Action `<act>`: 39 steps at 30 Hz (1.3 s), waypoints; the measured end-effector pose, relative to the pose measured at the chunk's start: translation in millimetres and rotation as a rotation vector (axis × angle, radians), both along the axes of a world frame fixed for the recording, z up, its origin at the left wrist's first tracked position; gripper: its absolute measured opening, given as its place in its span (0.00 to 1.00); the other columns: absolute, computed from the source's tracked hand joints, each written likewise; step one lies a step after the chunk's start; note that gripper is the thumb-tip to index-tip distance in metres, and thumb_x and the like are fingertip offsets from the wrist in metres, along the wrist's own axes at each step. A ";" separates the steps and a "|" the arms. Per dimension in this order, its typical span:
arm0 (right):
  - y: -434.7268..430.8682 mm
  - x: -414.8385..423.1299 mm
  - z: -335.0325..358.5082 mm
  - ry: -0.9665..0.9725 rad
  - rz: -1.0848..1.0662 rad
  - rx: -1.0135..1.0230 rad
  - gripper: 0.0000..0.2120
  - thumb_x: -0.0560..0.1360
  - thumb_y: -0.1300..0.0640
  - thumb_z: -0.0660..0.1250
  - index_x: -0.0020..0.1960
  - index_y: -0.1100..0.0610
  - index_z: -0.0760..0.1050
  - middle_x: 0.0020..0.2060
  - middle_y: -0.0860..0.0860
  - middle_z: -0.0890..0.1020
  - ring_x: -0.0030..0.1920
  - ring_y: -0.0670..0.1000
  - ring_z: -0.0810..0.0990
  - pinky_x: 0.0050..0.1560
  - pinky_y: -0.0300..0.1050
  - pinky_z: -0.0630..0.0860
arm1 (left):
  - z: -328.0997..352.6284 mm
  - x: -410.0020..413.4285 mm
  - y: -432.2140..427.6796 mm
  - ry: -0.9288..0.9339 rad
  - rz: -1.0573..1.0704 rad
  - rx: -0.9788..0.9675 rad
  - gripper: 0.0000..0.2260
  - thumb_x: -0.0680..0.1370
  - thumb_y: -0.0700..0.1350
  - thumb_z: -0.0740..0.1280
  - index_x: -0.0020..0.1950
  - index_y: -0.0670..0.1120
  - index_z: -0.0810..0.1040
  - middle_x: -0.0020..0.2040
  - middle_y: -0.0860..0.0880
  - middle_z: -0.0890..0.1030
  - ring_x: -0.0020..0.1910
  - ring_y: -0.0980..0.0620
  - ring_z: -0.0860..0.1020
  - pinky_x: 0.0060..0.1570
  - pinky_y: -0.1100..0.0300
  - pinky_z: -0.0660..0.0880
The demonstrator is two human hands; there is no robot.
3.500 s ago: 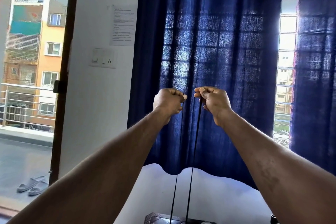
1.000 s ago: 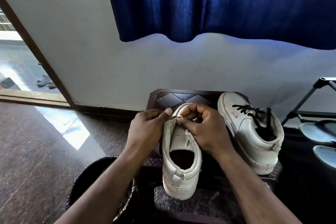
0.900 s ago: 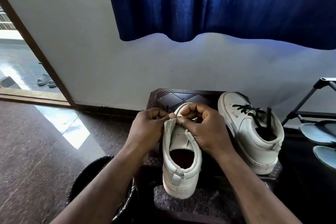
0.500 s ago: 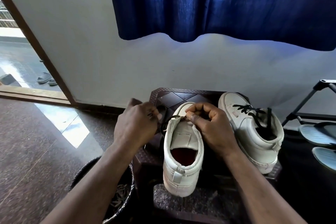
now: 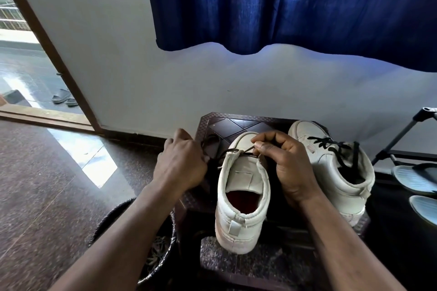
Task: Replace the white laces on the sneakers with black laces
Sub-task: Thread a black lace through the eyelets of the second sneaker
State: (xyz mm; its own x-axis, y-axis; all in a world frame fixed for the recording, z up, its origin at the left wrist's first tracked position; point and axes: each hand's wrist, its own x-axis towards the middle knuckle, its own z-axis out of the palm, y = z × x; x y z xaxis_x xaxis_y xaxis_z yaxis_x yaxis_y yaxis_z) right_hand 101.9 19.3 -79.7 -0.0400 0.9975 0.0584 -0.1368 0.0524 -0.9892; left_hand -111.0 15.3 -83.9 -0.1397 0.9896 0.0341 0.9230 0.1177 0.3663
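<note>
Two sneakers stand side by side on a low stool [image 5: 227, 125] against the wall, toes toward it. The left sneaker [image 5: 241, 196] sits between the left hand [image 5: 182, 163] and right hand [image 5: 288, 168]. A lace [image 5: 227, 152] held in both hands crosses its front. The right sneaker [image 5: 331, 172] is just beyond the right hand. A basket [image 5: 163, 257] sits on the floor left of the stool, and a rack [image 5: 402, 139] holding sandals [image 5: 416, 179] stands to the right.

A blue curtain [image 5: 283, 2] hangs over the white wall [image 5: 118, 54], above a sunlit speckled floor [image 5: 35, 172].
</note>
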 end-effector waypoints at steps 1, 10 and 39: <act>-0.1 0.8 0.6 0.010 0.001 0.001 0.11 0.78 0.69 0.68 0.44 0.56 0.84 0.38 0.52 0.83 0.40 0.48 0.78 0.43 0.38 0.75 | 1.4 -0.4 0.4 -0.080 -0.011 0.060 0.08 0.79 0.53 0.70 0.53 0.53 0.85 0.62 0.49 0.72 0.62 0.44 0.73 0.66 0.47 0.73; 0.3 0.2 1.0 -0.040 -0.005 0.037 0.11 0.77 0.69 0.68 0.44 0.56 0.84 0.43 0.52 0.86 0.44 0.49 0.80 0.49 0.41 0.76 | 6.6 22.1 -1.1 -0.514 -0.201 0.119 0.11 0.76 0.43 0.76 0.41 0.58 0.81 0.54 0.55 0.74 0.57 0.50 0.78 0.59 0.56 0.76; 4.1 6.9 3.0 0.164 -0.017 0.090 0.05 0.70 0.59 0.70 0.44 0.53 0.85 0.39 0.53 0.83 0.40 0.49 0.79 0.46 0.46 0.73 | 3.3 20.5 2.9 -0.509 -0.269 0.105 0.12 0.76 0.47 0.75 0.38 0.62 0.80 0.50 0.55 0.79 0.50 0.52 0.79 0.51 0.55 0.75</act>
